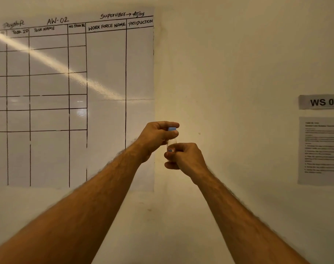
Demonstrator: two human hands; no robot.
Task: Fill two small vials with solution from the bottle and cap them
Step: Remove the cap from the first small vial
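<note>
Capping step in hand: the right hand grips the vial by its body, raised before the wall, the left hand pinches the blue cap on its neck; next, likely twist until tight.

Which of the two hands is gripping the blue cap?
The left hand, the upper one, pinches the blue cap. The right hand below holds the labelled vial body.
</note>
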